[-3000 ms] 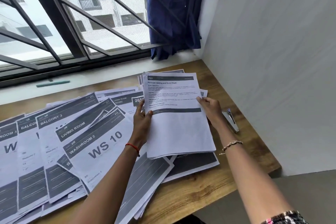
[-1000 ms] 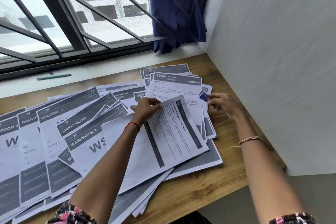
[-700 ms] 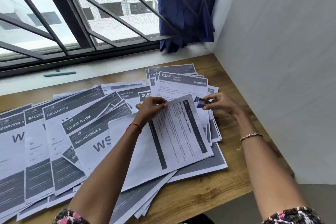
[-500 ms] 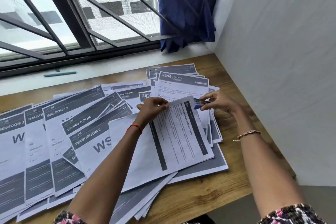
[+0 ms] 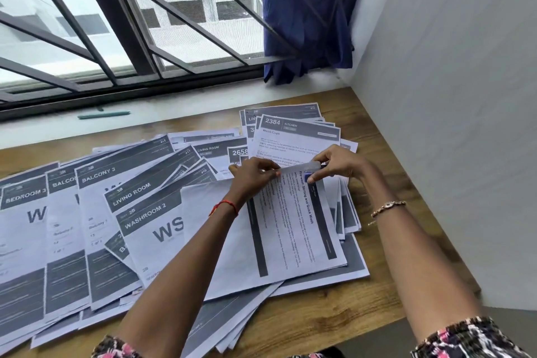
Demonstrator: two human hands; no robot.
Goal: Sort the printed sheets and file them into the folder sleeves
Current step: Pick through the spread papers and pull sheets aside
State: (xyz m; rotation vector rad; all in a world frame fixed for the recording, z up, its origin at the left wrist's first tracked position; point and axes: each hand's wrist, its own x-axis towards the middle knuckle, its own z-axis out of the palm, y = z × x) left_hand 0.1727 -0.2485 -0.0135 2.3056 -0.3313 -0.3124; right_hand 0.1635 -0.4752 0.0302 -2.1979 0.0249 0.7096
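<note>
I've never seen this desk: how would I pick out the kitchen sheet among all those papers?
Start at the blue curtain in the window corner and drop to the wooden desk below it. The kitchen sheet tops the pile there, just beyond the left hand and right hand. Its dark header reads 2384 KITCHEN; the neighbouring sheet on its left starts 2658.

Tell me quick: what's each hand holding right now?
Left hand: closed, pinching the top edge of the Pre-wash Sorting sheets.
Right hand: closed around the stapler, set at that same edge.
</note>
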